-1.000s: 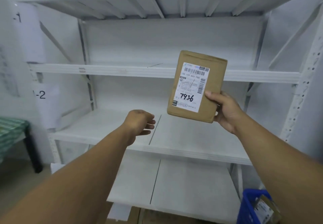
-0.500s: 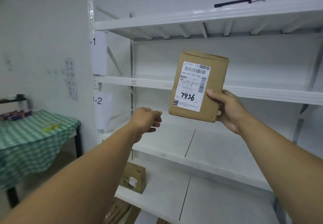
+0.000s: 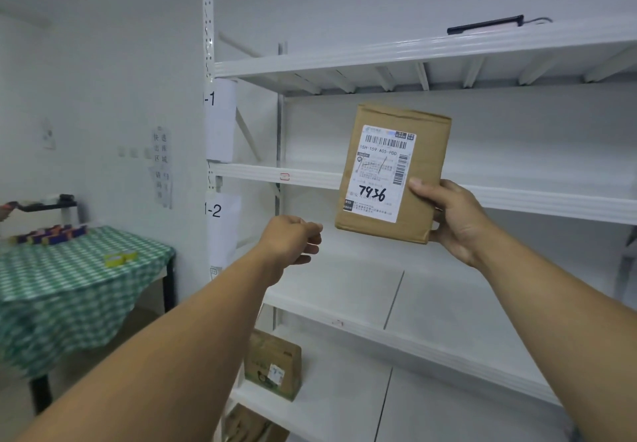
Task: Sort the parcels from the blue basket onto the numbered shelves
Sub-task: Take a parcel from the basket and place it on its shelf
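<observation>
Before the white shelving [image 3: 379, 183], I noted the view had swung left, revealing tags "-1" [image 3: 211, 98] and "-2" [image 3: 213, 210]; shelf selection could proceed. My right hand [image 3: 448, 221] gripped the brown parcel [image 3: 393, 172] by its lower right corner, upright, marked 7936. My left hand [image 3: 293, 238], probably empty, hung loosely curled just beside it.

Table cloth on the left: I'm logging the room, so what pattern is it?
The table cloth is a green and white check, seen in the head view.

Single head-worn view, near, facing the white shelving [image 3: 344, 179] from its left.
</observation>
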